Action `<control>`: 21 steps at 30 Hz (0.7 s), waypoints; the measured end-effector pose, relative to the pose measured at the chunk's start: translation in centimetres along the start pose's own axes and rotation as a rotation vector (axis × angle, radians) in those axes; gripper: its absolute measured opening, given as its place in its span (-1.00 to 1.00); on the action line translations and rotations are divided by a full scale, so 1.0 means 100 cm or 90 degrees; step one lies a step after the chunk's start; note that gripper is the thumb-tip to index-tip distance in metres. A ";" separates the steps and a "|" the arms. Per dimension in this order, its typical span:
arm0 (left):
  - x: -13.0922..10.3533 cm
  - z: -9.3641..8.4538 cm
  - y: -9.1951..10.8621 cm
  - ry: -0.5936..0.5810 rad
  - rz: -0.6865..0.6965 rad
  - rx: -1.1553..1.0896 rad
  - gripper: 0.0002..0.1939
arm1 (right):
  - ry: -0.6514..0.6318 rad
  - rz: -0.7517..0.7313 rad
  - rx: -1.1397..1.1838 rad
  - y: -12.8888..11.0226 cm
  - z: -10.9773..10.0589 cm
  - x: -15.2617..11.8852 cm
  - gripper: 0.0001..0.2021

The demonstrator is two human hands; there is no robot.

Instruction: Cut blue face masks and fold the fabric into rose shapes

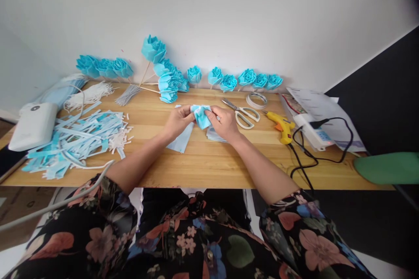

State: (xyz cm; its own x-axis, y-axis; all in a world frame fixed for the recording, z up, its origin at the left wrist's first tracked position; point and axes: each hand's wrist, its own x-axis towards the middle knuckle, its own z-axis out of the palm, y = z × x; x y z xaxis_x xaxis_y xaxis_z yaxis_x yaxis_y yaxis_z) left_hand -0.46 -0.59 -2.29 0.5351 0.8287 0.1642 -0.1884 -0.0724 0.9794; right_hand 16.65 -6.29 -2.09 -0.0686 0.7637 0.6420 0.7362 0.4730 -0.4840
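Note:
Between my two hands is a crumpled piece of light blue fabric (202,117), held above the wooden table. My left hand (179,120) pinches its left side with thumb and fingers. On the right side, my right hand (223,121) grips it, the thumb pressed onto its front. Below my left hand lies a flat pale blue sheet (182,140). A small stack of similar pale blue sheets (216,135) sits partly hidden under my right hand. White-handled scissors (244,115) lie just right of my right hand.
Blue fabric flowers (168,85) line the wall. Cut blue strips (81,139) pile up at left beside a white power bank (34,126). At right are a tape roll (256,100), a yellow glue gun (281,127), a corded power strip (314,133) and a green object (388,168).

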 end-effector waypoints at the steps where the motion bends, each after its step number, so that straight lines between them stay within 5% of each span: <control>1: 0.001 -0.002 0.000 0.011 0.008 0.002 -0.70 | 0.002 -0.002 -0.006 0.001 -0.001 0.000 -0.71; 8: 0.013 -0.023 0.002 0.140 0.087 -0.018 -0.70 | 0.122 0.055 -0.067 0.010 -0.003 0.003 -0.62; 21: 0.010 -0.017 0.000 0.136 0.029 -0.085 -0.64 | 0.126 0.061 -0.043 0.009 -0.004 0.002 -0.62</control>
State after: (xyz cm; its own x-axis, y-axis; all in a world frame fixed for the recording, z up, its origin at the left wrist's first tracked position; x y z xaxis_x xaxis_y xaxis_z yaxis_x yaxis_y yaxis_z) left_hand -1.32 1.21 -2.36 0.3407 0.9254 0.1661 -0.3228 -0.0508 0.9451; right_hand 17.58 -5.88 -2.21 0.1319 0.6998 0.7021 0.7765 0.3673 -0.5120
